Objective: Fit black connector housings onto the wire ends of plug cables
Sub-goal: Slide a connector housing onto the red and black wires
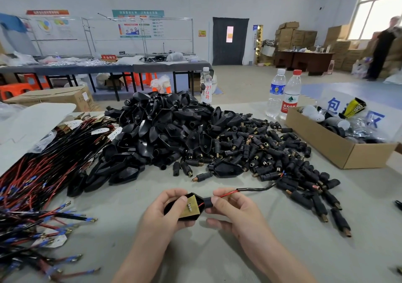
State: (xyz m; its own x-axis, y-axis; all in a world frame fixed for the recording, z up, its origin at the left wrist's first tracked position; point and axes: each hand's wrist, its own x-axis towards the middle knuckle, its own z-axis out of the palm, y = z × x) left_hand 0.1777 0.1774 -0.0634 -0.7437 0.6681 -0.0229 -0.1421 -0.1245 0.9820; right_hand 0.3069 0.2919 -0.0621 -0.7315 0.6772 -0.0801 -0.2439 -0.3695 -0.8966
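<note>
Gripping a black connector housing (171, 207) from one side, the left hand (162, 215) curls round its body with the thumb on the upper edge. The housing's open face shows a tan board (192, 208) carrying a small metal pin. The right hand (236, 212) pinches the housing's narrow neck between thumb and forefinger, where a red wire (228, 193) enters. The two hands sit close together, joined by the part, just above the grey table (217, 256).

The landmark is the heap of housings (169, 130) in the middle of the table. The held housing is on the near side of the heap, apart from it. From the neck the cable (253, 189) runs away to the heap's near right edge. A spread of small barrel plugs (274, 158) lies against the heap's right side. A sprawl of red and black wire leads (37, 187) touches its left side. Right of the heap, past the plugs, stands a cardboard box (335, 149). Behind the heap stands a clear bottle (206, 86), and two water bottles (282, 95) stand behind it to the right.
</note>
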